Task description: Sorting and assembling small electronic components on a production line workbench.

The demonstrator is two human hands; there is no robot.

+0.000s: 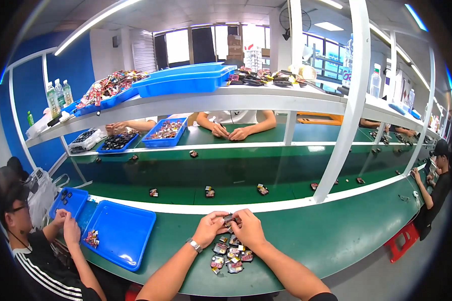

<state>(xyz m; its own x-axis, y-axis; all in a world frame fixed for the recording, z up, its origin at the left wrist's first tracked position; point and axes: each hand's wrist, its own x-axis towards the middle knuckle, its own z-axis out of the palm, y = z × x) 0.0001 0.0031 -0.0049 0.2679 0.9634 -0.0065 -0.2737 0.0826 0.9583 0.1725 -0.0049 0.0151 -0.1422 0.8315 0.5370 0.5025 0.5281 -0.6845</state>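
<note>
Above the green worktable [306, 246], my left hand [209, 230] and my right hand [248, 230] meet over one small dark part [229, 218]. Both hands are closed, with the fingers pinching that part from either side; the fingers cover much of it. A metal-banded watch is on my left wrist. Just below my hands lies a loose pile of small electronic assemblies [233, 253], black-edged with reddish boards and yellow-white bits. Their exact kind is too small to make out.
A large blue tray [120, 231] lies left, beside a co-worker [30, 246] handling small parts. Beyond a white rail, a green conveyor [236, 173] carries spaced assemblies. A white post [344, 110] and an overhead shelf [266, 100] with blue trays stand ahead. Another person sits across.
</note>
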